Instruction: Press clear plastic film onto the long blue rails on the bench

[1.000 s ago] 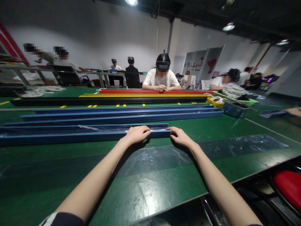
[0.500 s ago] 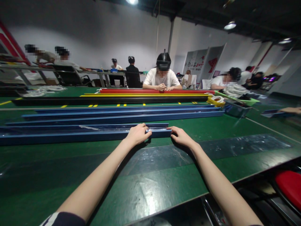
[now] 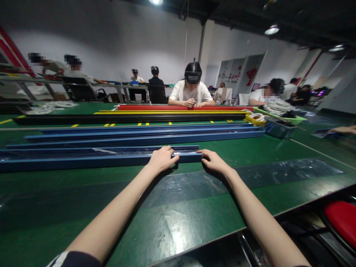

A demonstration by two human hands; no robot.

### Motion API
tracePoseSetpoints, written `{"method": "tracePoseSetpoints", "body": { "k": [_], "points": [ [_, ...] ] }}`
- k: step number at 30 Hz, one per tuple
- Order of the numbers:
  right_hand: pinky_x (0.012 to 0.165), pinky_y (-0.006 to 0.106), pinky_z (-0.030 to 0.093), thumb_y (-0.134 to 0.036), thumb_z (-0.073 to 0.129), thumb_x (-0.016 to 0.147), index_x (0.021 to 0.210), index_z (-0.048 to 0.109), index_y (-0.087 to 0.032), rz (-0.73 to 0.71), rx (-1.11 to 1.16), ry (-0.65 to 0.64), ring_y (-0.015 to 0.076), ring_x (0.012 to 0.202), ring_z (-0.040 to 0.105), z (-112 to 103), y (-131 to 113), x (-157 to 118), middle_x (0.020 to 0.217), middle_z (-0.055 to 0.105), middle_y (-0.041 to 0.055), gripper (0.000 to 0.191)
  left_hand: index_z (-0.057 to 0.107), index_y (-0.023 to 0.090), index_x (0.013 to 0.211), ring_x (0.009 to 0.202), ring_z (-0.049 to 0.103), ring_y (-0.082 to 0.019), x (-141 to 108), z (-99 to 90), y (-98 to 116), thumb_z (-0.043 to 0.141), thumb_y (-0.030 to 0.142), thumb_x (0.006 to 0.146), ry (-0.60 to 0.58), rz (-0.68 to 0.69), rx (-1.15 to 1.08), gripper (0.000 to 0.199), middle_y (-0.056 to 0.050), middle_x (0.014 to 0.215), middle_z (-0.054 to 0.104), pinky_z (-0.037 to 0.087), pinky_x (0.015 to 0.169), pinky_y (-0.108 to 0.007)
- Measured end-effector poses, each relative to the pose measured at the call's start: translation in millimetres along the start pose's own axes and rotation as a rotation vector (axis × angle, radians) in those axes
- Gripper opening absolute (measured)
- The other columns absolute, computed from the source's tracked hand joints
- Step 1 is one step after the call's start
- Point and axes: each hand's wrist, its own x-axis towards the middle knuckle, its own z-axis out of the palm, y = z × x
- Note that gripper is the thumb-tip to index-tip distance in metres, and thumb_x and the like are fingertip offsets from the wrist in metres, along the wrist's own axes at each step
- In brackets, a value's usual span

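A long blue U-shaped channel [image 3: 83,162] lies across the green table, with clear film and a white strip [image 3: 104,151] inside it. Near its right end my left hand [image 3: 162,158] is closed over the front wall, fingers inside and thumb in front. At the very end of the same channel, my right hand [image 3: 213,160] has its fingertips closed on the corner. Below both hands, a long strip of clear plastic film [image 3: 183,187] lies flat on the table.
More blue channels [image 3: 139,140] lie just beyond, then black [image 3: 69,119], yellow [image 3: 167,112] and red [image 3: 155,107] lengths. Baskets [image 3: 280,128] with white coils stand at right. A person [image 3: 191,91] sits opposite. A red stool [image 3: 342,220] is near the table edge.
My hands and the blue channel stay practically where they were. At the far right, another person's hand and the dark blue piece by it have shifted slightly.
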Motion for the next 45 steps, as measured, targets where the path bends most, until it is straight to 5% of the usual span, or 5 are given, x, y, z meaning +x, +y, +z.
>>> {"method": "tracePoseSetpoints", "body": {
  "k": [13, 20, 39, 45],
  "points": [
    [0.096, 0.030, 0.039, -0.010, 0.048, 0.076, 0.096, 0.067, -0.016, 0.012, -0.005, -0.015, 0.0186, 0.108, 0.055, -2.8, -2.4, -0.6, 0.118, 0.061, 0.0086, 0.028, 0.056, 0.016, 0.090, 0.087, 0.054, -0.022, -13.5, 19.1, -17.0, 0.024, 0.048, 0.092, 0.240, 0.158, 0.193, 0.045, -0.010, 0.091, 0.061, 0.037, 0.073, -0.032],
    [0.095, 0.030, 0.040, -0.010, 0.048, 0.075, 0.108, 0.063, -0.016, 0.038, 0.017, -0.008, 0.0179, 0.104, 0.057, -3.0, -2.8, -0.7, 0.114, 0.063, 0.0083, 0.037, 0.057, 0.018, 0.086, 0.086, 0.055, -0.022, -12.5, 20.2, -16.5, 0.025, 0.048, 0.092, 0.217, 0.180, 0.160, 0.045, -0.010, 0.087, 0.062, 0.036, 0.073, -0.032],
    [0.097, 0.032, 0.038, -0.012, 0.049, 0.076, 0.092, 0.067, -0.016, -0.010, 0.021, -0.010, 0.0185, 0.109, 0.054, -2.1, 0.6, -0.9, 0.118, 0.060, 0.0076, 0.025, 0.065, 0.019, 0.079, 0.085, 0.059, -0.018, -5.9, 7.9, -18.7, 0.033, 0.055, 0.088, 0.087, 0.099, 0.022, 0.049, -0.005, 0.088, 0.064, 0.041, 0.068, -0.026],
    [0.097, 0.031, 0.039, -0.010, 0.049, 0.074, 0.108, 0.064, -0.017, 0.010, -0.010, -0.010, 0.0189, 0.108, 0.055, -4.2, -4.7, -1.7, 0.116, 0.062, 0.0077, 0.037, 0.065, 0.020, 0.082, 0.090, 0.059, -0.018, -6.2, 6.6, -17.0, 0.033, 0.057, 0.087, 0.060, 0.057, -0.022, 0.049, -0.005, 0.094, 0.065, 0.042, 0.070, -0.025]
  ]
}}
